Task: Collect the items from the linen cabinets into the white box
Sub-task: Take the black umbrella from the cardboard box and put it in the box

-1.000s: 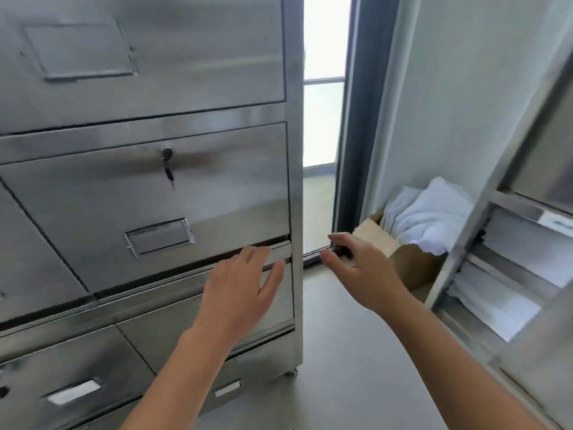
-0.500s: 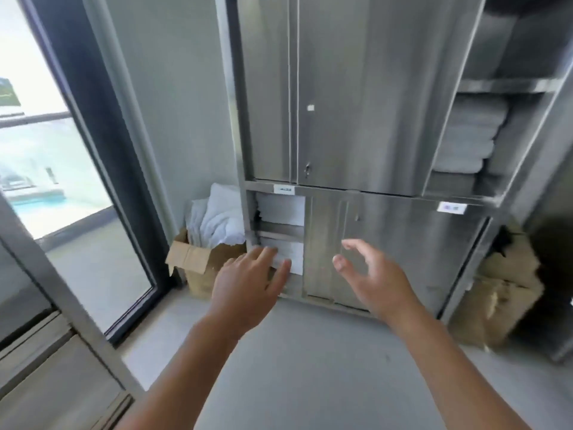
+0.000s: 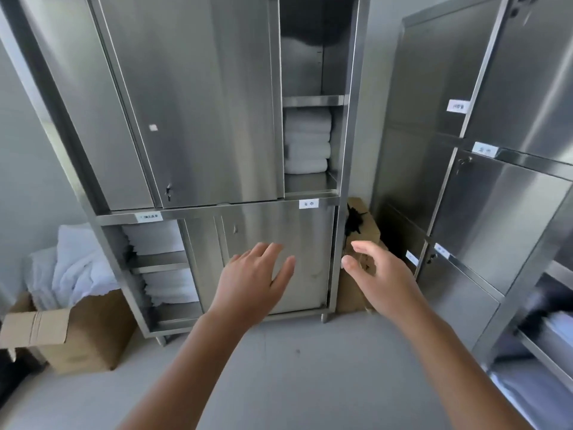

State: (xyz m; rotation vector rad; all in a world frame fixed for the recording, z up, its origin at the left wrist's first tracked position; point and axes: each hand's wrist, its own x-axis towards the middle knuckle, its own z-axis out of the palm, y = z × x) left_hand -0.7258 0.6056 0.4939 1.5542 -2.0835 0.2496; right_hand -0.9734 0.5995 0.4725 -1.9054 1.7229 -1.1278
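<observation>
Now both hands are hovering empty before the lower door of the cabinet, the left hand with fingers straight and spread, the right hand with fingers loosely apart. The folded towels are lying above the fingers on the open upper shelf, long side level, about equally near both hands. I am counting four; two linen stacks are sitting lower left.

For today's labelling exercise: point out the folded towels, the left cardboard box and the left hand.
folded towels [image 3: 307,141], head view, stack's front
left cardboard box [image 3: 93,333], head view, side wall
left hand [image 3: 251,283], head view, its back
</observation>
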